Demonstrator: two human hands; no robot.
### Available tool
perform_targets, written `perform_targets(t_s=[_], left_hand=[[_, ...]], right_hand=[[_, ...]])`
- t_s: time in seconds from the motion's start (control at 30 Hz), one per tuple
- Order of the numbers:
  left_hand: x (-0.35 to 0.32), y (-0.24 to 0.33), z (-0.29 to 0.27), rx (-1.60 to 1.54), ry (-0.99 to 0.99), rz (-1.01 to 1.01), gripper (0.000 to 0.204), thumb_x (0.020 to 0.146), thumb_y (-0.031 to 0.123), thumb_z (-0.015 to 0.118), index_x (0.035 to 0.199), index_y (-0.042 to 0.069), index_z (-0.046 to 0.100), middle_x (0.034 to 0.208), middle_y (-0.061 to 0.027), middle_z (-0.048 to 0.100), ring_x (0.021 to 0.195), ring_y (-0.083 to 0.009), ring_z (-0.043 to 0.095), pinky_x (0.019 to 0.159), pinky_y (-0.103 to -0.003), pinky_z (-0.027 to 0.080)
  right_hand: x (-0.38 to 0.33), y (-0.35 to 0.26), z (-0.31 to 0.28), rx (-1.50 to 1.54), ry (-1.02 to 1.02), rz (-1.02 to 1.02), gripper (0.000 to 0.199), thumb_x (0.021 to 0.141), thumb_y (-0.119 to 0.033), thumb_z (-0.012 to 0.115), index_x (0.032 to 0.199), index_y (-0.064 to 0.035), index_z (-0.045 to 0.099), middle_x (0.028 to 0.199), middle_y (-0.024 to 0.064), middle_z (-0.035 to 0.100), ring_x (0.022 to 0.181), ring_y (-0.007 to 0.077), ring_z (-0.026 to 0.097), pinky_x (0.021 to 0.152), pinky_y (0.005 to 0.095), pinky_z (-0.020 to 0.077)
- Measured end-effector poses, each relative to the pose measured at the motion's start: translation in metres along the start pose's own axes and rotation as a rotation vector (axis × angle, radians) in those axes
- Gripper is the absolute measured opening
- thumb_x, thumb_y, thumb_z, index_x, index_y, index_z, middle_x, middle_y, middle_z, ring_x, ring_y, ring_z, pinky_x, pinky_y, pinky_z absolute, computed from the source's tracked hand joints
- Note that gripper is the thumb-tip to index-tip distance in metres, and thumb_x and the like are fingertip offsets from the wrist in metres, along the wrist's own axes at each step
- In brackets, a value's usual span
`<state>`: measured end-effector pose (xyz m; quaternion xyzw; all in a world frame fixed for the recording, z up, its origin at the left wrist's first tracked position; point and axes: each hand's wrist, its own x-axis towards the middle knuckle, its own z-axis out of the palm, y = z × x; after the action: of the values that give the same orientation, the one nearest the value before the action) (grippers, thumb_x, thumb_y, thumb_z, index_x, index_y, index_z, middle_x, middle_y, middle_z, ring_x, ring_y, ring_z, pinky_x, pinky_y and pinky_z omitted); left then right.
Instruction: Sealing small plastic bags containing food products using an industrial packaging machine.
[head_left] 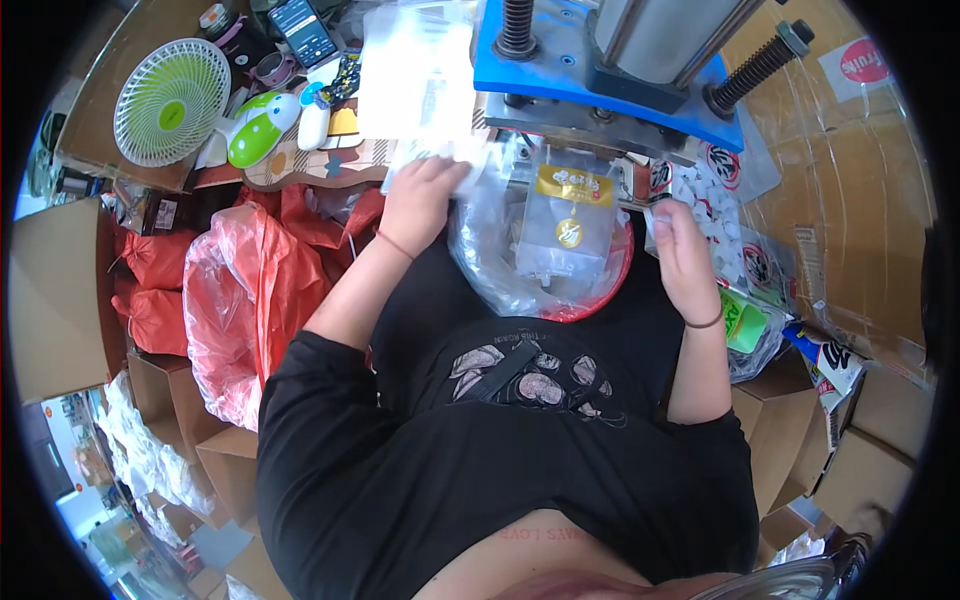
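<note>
clear pouch w/ gold label [572, 222] lies flat under the blue press [600, 70], ready for sealing; left hand [425, 195] fingers pinch next pouch, right hand [680, 250] fingers curled, holding nothing visible.

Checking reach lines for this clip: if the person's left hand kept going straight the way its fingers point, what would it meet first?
The left hand points up and slightly right, already on a clear plastic pouch. Straight on, it would likely meet the stack of clear pouches beyond, beside the blue press; depth is hard to judge.

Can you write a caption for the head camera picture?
Left hand on clear bags, right hand beside a gold-labelled pouch.
</note>
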<state>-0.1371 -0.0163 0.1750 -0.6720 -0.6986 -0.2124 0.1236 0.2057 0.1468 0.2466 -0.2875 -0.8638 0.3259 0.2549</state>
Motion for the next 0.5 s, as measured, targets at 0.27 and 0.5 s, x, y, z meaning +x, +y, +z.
perform_targets(t_s=[0.27,0.5], left_hand=[[0.007,0.068,-0.024,-0.864,-0.28,-0.454,0.02,0.094,0.019,0.07,0.085,0.001,0.072,0.069,-0.0024,0.066,0.063,-0.0053,0.058,0.059,-0.025,0.048],[0.009,0.122,-0.011,-1.535,-0.533,-0.581,0.019,0.095,0.017,0.069,0.105,0.001,0.071,0.087,-0.0007,0.07,0.076,-0.0064,0.062,0.067,-0.023,0.05]], right_hand=[[0.032,-0.052,0.025,0.171,-0.044,-0.243,0.018,0.099,-0.018,0.058,0.103,-0.0002,0.063,0.095,0.0115,0.065,0.087,0.0236,0.063,0.081,0.0336,0.0489],[0.048,-0.04,0.007,0.012,-0.141,-0.294,0.024,0.098,-0.023,0.06,0.109,-0.0015,0.064,0.097,0.0117,0.065,0.093,0.025,0.062,0.085,0.0352,0.0485]])
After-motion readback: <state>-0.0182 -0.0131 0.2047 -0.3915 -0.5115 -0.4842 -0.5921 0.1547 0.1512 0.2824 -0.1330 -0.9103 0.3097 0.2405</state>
